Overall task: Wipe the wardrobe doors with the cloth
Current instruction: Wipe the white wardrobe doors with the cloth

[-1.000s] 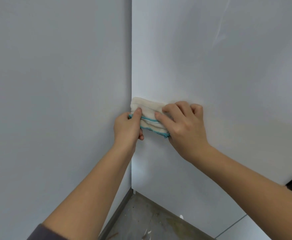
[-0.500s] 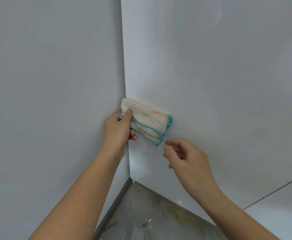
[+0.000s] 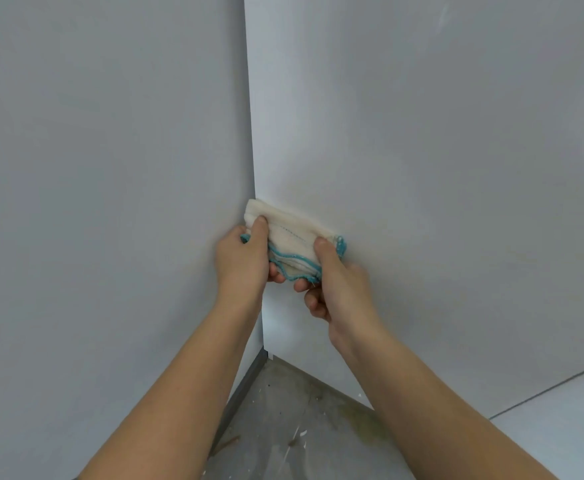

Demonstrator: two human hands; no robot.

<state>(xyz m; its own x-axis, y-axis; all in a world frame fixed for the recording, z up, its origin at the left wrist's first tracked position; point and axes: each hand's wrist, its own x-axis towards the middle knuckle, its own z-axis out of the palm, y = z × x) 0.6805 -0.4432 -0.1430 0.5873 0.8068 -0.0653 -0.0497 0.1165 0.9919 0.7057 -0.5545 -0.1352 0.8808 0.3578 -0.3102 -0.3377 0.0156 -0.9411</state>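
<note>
Now the right hand (image 3: 340, 289) is back on the cloth (image 3: 294, 237). Half a second ago it hung free below and to the right of the cloth with its fingers loosely curled. Its thumb now presses the front of the cloth's right end while the curled fingers tuck in under the lower edge, pinching it. The left hand (image 3: 243, 263) still grips the left end as before, thumb on the front face and fingers wrapped behind.

The cloth is cream-white and folded into a thick oblong of several layers. A wavy teal stitched hem runs along its lower and right edges, and a faint teal line crosses its face. It spans the gap between the two hands, tilted down to the right. Its upper edge appears to rest against the right wardrobe panel (image 3: 439, 168), just beside the inner corner where the left wardrobe panel (image 3: 110, 202) meets it. Below the forearms lies a grey concrete floor (image 3: 283, 427) flecked with white.
</note>
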